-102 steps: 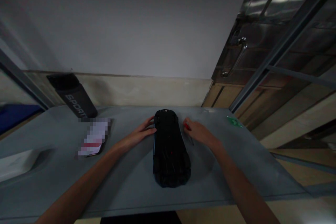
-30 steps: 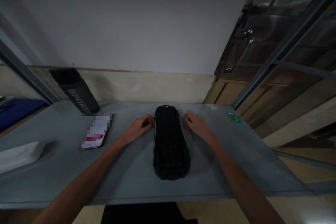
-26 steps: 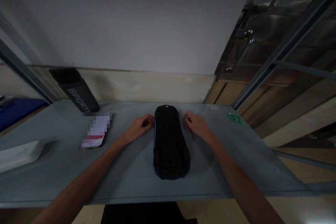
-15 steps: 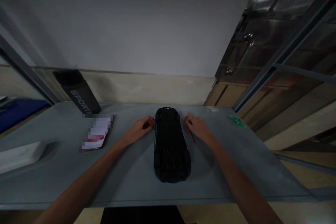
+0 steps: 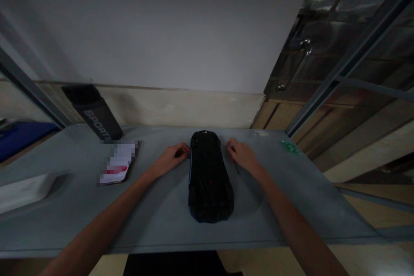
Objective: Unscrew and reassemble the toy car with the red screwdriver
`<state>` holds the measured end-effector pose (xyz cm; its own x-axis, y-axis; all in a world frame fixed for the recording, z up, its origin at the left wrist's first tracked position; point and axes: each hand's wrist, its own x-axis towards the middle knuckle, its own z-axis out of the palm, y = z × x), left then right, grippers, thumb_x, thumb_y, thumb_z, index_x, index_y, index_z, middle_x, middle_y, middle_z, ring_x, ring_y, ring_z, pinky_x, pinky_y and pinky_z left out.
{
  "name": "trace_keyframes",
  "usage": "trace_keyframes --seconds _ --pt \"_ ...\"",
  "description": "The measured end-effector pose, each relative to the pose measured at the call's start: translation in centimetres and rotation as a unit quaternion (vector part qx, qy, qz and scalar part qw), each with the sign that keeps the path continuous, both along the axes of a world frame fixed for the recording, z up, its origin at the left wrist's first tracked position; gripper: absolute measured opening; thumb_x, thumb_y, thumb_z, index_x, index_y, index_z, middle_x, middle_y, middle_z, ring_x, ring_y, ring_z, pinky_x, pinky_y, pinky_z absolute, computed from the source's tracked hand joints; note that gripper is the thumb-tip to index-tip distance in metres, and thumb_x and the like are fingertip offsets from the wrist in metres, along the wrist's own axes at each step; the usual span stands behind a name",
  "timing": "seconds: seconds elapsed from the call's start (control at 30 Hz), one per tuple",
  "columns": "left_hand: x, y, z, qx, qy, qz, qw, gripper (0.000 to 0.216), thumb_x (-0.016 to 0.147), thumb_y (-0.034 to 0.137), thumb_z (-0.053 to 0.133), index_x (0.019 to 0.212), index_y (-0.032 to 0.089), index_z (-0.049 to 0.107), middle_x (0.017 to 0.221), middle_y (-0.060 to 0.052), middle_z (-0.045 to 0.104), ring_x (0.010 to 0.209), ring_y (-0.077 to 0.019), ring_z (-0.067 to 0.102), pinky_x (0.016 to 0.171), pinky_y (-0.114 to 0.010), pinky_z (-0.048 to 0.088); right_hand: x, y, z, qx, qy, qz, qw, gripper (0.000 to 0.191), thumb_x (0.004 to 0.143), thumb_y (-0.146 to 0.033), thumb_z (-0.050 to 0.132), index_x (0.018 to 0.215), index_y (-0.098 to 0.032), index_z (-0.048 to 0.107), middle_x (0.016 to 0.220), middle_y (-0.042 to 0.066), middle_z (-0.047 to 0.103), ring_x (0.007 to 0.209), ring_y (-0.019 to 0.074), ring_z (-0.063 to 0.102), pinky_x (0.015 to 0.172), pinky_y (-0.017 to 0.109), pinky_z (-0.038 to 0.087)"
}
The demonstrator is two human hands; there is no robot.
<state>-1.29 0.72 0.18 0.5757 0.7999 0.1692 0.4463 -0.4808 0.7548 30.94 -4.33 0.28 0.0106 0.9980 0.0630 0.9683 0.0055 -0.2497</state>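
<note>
Nearest, on the viewer's side of the toy car (image 5: 208, 177), dark clothing (image 5: 173, 263) shows below the front edge of a grey table (image 5: 145, 228). The toy car lies upside down on this table, black underside and wheels facing up, its broader end near and its narrower end far. A thin blue strip shows along its left edge, and a tiny red dot on its underside.

Well to the left of the car lies a white box-like object (image 5: 24, 192), cut off by the picture's edge. Closer to the car, on the same side, a phone (image 5: 121, 166) lies flat, its screen blurred into blocks.

Just right of the car's far half, the right hand (image 5: 243, 156) is curled closed around a slim screwdriver (image 5: 236, 166); some red handle shows, and the dark shaft slants back toward the viewer. Just left of the car's far half is the left hand (image 5: 170, 157), fingers bent toward the thumb in a loose ring, tips at the car's edge; whether they grip anything cannot be told.

Well to the car's right, small green pieces (image 5: 291, 147) lie near the table's edge. Beyond the car to the left is a dark bottle (image 5: 98, 112) lettered "SPORT". Behind the car rises a pale wall (image 5: 155, 21), and far to its right a metal door (image 5: 318, 39) with a curved handle (image 5: 297, 67).
</note>
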Motion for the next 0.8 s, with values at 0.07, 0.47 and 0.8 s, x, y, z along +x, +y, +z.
trace_keyframes --seconds 0.07,0.47,0.8 --pt "-0.06 0.08 -0.18 0.001 -0.001 -0.001 1.0 0.019 0.097 0.037 0.057 0.1 0.021 0.069 0.093 -0.003 0.078 0.084 -0.0216 0.071 0.084 -0.035 0.057 -0.01 -0.01 0.0 0.001 0.0 0.001 1.0 0.024 0.112 -0.028 0.048 0.125 -0.025 0.068 0.106 0.007 0.083 0.098 0.024 0.078 0.081 0.029 0.05" --pt "0.0 -0.06 -0.02 -0.003 0.007 -0.005 1.0 0.022 0.099 0.036 0.055 0.102 0.02 0.068 0.093 -0.005 0.076 0.085 -0.0218 0.07 0.084 -0.035 0.055 -0.02 0.01 0.0 -0.002 0.0 -0.003 1.0 0.026 0.113 -0.031 0.046 0.126 -0.024 0.067 0.104 0.007 0.083 0.096 0.0244 0.079 0.079 0.03 0.05" --pt "-0.02 -0.01 -0.1 -0.003 0.011 -0.005 1.0 0.021 0.098 0.036 0.055 0.1 0.02 0.067 0.095 -0.004 0.077 0.085 -0.0212 0.071 0.086 -0.035 0.056 -0.12 -0.1 0.06 0.004 -0.004 -0.003 1.0 0.026 0.113 -0.03 0.045 0.125 -0.023 0.068 0.102 0.008 0.083 0.093 0.0237 0.078 0.078 0.03 0.049"
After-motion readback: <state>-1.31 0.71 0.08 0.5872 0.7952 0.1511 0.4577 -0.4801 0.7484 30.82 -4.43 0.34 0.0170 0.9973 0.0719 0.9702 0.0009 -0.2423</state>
